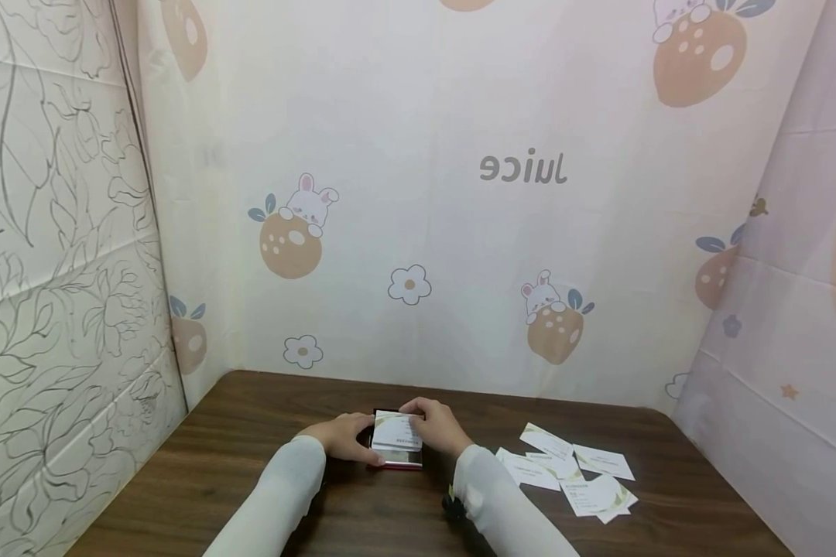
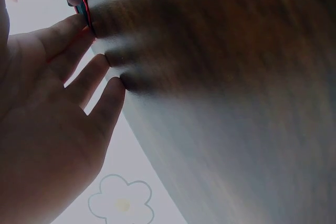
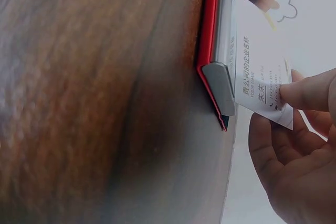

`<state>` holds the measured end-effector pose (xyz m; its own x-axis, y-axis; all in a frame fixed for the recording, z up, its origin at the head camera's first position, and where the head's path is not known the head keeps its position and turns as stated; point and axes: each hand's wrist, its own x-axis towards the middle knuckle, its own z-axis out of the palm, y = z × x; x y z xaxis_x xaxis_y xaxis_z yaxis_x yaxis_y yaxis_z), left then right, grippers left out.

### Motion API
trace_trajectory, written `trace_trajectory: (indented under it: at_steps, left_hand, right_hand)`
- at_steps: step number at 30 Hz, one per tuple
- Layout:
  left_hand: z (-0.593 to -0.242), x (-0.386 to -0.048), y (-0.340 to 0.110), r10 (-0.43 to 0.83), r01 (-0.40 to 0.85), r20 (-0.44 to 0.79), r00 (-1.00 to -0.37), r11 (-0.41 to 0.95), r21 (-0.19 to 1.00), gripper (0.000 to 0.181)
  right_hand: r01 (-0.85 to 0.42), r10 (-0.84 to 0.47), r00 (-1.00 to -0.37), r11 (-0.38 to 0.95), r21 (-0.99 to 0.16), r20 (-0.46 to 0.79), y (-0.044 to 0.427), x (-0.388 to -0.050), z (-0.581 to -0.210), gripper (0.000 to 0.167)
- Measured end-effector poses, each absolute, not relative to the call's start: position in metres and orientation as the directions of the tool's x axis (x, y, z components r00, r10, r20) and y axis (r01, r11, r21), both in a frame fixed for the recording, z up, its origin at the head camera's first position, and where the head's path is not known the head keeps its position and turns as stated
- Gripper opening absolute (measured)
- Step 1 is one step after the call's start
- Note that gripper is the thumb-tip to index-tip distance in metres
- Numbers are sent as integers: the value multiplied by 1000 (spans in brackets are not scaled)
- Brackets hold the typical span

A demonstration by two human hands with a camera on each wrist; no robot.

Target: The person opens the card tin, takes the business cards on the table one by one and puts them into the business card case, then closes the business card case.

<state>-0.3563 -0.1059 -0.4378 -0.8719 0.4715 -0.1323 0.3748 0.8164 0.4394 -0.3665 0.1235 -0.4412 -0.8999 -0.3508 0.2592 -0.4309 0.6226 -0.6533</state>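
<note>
A red-edged business card case point(image 1: 402, 466) with a silver-grey frame lies on the table before me. My left hand point(image 1: 344, 435) holds its left side, thumb at the near corner and fingers along the edge. In the left wrist view those fingers look fairly straight against the case's rim. My right hand point(image 1: 440, 427) pinches a white business card point(image 3: 257, 61) between thumb and fingers at its right end. This card, printed with dark text and a green-gold curve, lies tilted over the case. How far it reaches inside cannot be told.
Several loose business cards point(image 1: 602, 462) lie overlapping on the brown wooden table point(image 1: 230, 433), to the right of my right forearm. A patterned curtain point(image 1: 418, 232) hangs behind the table, with others at the left and right sides.
</note>
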Motion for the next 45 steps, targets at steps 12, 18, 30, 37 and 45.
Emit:
trace_trajectory:
  at_steps: [12,18,30,37,45]
  left_hand:
    - [-438,-355,-105,469,378,-136,-873,825,419,89]
    - [-437,-356,-106,468,376,-136,-873,825,422,90]
    - [-437,-355,-107,468,371,-147,-872,826,425,84]
    - [-437,-355,-106,468,375,-146,-872,829,416,84]
    - [-437,-353,-106,463,365,-152,-874,829,425,82]
  right_hand:
    - [-416,-350,-907,646,-641,236,119,-366,-442,21]
    - [-408,-371,-907,656,-635,200,118,-364,-442,20]
    - [-426,-453,-884,676,-601,118,123,-362,-447,13]
    - [-423,-458,-883,684,-595,101,123,-359,-444,10]
    - [-391,-461,-886,695,-603,43,122,-357,-442,11]
